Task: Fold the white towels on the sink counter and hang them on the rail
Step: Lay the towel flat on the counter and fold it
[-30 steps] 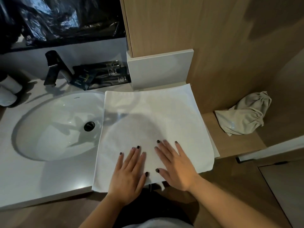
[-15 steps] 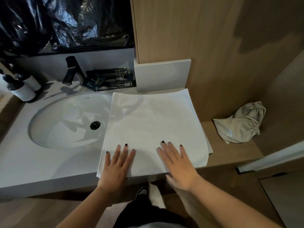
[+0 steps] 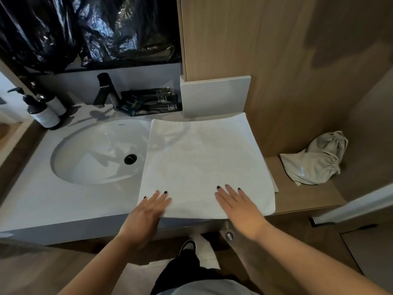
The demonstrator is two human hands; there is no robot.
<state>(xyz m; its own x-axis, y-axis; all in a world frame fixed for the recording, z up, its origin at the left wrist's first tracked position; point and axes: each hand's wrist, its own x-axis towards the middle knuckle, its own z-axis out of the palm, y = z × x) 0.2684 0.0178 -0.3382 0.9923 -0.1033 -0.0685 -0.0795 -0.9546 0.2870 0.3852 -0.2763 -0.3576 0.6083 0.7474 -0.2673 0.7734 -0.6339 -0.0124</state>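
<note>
A white towel (image 3: 202,162) lies spread flat on the right part of the sink counter (image 3: 70,209), its left edge overlapping the basin rim. My left hand (image 3: 146,216) lies flat with straight fingers on the towel's near-left corner. My right hand (image 3: 240,207) rests flat on the towel near its front-right edge, fingers straight. A second white layer peeks out under the towel's right edge. No rail is in view.
The oval basin (image 3: 95,154) with a black drain sits left of the towel. A black tap (image 3: 105,90), dark sachets (image 3: 151,102) and two pump bottles (image 3: 42,111) stand at the back. A crumpled beige bag (image 3: 314,160) lies on the wooden ledge at right.
Both hands have slid apart along the towel's front edge, the left one to the near-left corner, the right one toward the right. The camera has pulled back.
</note>
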